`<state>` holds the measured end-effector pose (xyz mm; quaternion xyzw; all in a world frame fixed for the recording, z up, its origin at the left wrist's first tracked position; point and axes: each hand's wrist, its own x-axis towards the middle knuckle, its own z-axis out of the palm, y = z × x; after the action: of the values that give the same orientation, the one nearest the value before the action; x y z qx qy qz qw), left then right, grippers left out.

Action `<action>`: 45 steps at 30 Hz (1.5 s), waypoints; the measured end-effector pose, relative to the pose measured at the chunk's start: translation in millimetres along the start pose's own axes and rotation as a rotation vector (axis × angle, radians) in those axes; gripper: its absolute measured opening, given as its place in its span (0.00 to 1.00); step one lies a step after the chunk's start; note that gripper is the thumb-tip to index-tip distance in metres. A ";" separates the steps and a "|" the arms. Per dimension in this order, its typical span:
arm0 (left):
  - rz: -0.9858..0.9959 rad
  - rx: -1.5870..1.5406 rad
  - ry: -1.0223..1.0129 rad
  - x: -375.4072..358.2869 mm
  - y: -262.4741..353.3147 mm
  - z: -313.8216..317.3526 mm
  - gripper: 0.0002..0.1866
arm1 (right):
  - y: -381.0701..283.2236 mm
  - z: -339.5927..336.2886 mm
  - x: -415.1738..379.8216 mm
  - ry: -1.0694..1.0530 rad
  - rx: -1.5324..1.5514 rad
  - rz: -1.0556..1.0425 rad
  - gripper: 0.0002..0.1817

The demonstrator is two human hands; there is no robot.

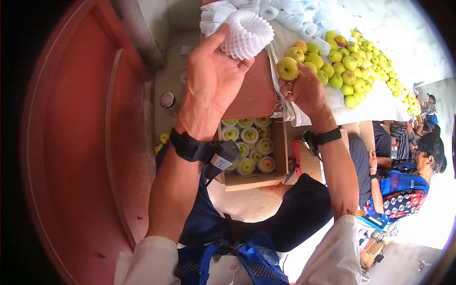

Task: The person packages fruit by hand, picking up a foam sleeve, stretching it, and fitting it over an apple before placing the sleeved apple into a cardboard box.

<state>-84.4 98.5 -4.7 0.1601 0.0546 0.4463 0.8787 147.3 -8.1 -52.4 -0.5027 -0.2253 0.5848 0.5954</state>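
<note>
Left hand is gripping one white foam net sleeve, fingers curled round its edge. Right hand is pinching one yellow-green apple at its fingertips, right beside the heaped apple pile on the worktop. Below both hands, the cardboard box is showing roughly ten netted apples.

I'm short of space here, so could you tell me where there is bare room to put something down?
Bare patches: the brown board between the left hand and right hand, and the grey floor beside the red wall. Crowded: the apple pile, the foam nets and the full carton.
</note>
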 end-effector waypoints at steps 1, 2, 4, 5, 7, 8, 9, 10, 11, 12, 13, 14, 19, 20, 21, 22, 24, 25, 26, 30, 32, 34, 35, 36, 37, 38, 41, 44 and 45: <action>-0.011 -0.017 -0.001 2.0 0.5 -0.8 0.18 | -0.8 3.7 -5.3 -0.052 0.144 0.024 0.24; -0.022 -0.032 -0.002 2.2 0.3 -1.5 0.18 | 0.4 4.0 -8.5 -0.051 0.145 0.024 0.24; -0.011 -0.009 -0.004 1.0 -0.1 0.2 0.18 | 3.9 3.9 -11.7 -0.204 0.192 -0.020 0.25; 0.000 0.012 -0.006 -0.3 -0.6 1.2 0.18 | 4.9 3.8 -13.3 -0.202 0.199 -0.016 0.25; -0.016 -0.003 -0.012 2.4 -0.5 -0.3 0.18 | 5.7 4.4 -18.0 -0.340 0.234 -0.032 0.24; -0.029 -0.018 -0.019 3.8 0.6 -2.5 0.17 | 8.7 -1.1 -14.1 -0.335 0.249 -0.026 0.24; -0.038 -0.006 -0.002 3.9 2.6 -3.9 0.17 | 11.1 -3.8 -6.8 -0.211 -0.441 -0.332 0.23; -0.052 0.009 -0.038 5.3 5.1 -5.2 0.17 | 17.2 -6.5 -2.4 -0.059 -1.133 -0.622 0.23; -0.067 0.023 -0.077 7.3 6.5 -5.6 0.17 | 21.1 -11.4 -2.0 -0.056 -1.116 -0.613 0.23; -0.056 -0.001 -0.043 7.9 6.1 -3.8 0.17 | 14.5 -3.3 -6.4 -0.138 -0.532 -0.330 0.23; -0.067 0.009 -0.031 7.2 3.5 -2.0 0.17 | 14.9 0.4 -9.7 -0.205 0.054 -0.043 0.23; -0.031 0.045 -0.020 6.5 0.0 0.7 0.19 | 26.4 -18.7 0.5 -0.104 -0.318 -0.076 0.25; -0.046 0.046 -0.073 11.1 -1.0 -8.0 0.17 | 19.9 25.7 -3.8 0.122 -0.779 -0.018 0.27; -0.049 0.017 -0.048 10.6 -3.6 -8.9 0.18 | 25.1 18.0 7.4 0.038 -1.042 -0.130 0.27; -0.065 -0.021 -0.032 11.3 -7.6 -6.7 0.18 | 29.9 9.1 14.4 -0.031 -1.313 -0.235 0.28; -0.098 -0.062 -0.004 10.2 -6.5 -3.2 0.21 | 40.2 6.3 21.6 -0.026 -1.433 -0.219 0.29; -0.147 -0.036 -0.031 6.4 -3.7 -4.3 0.24 | 46.8 21.4 30.7 0.074 -1.602 -0.084 0.29; -0.152 -0.031 -0.052 10.9 -1.8 -11.4 0.25 | 44.0 34.6 27.3 0.136 -1.589 -0.139 0.27; -0.178 -0.082 -0.102 10.9 -1.9 -15.1 0.25 | 49.6 36.5 27.6 0.203 -1.501 -0.257 0.25; -0.151 -0.014 -0.046 10.8 -2.6 -14.4 0.22 | 52.7 53.8 28.1 0.352 -1.606 -0.426 0.20; -0.153 -0.011 -0.045 7.7 -4.3 -15.2 0.22 | 59.2 54.2 31.0 0.374 -1.543 -0.508 0.18; -0.130 0.019 0.009 3.1 -7.0 -10.6 0.22 | 67.7 52.0 39.9 0.378 -1.549 -0.503 0.18; -0.134 0.015 -0.003 3.4 -7.8 -12.0 0.22 | 72.2 50.5 43.9 0.359 -1.546 -0.490 0.18; -0.136 0.009 0.000 5.0 -8.6 -14.4 0.22 | 71.9 51.9 43.1 0.334 -1.574 -0.486 0.18; -0.135 0.001 0.004 5.5 -8.4 -15.3 0.22 | 72.6 53.3 39.7 0.341 -1.580 -0.491 0.18; -0.135 -0.003 -0.006 5.6 -8.1 -15.4 0.22 | 73.7 55.0 36.5 0.332 -1.592 -0.490 0.18; -0.131 0.007 0.068 5.3 -8.4 -13.9 0.22 | 78.7 49.6 36.9 0.316 -1.584 -0.541 0.17; -0.164 -0.016 0.014 7.6 -7.4 -24.2 0.23 | 81.6 47.3 32.6 0.304 -1.574 -0.577 0.17; -0.157 -0.005 0.023 5.9 -7.6 -21.8 0.23 | 81.2 49.0 30.2 0.300 -1.588 -0.560 0.17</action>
<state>-80.2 104.1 -27.4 0.1478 0.0761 0.3780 0.9108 73.7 20.8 -112.8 -0.7688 -0.6030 0.0123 0.2128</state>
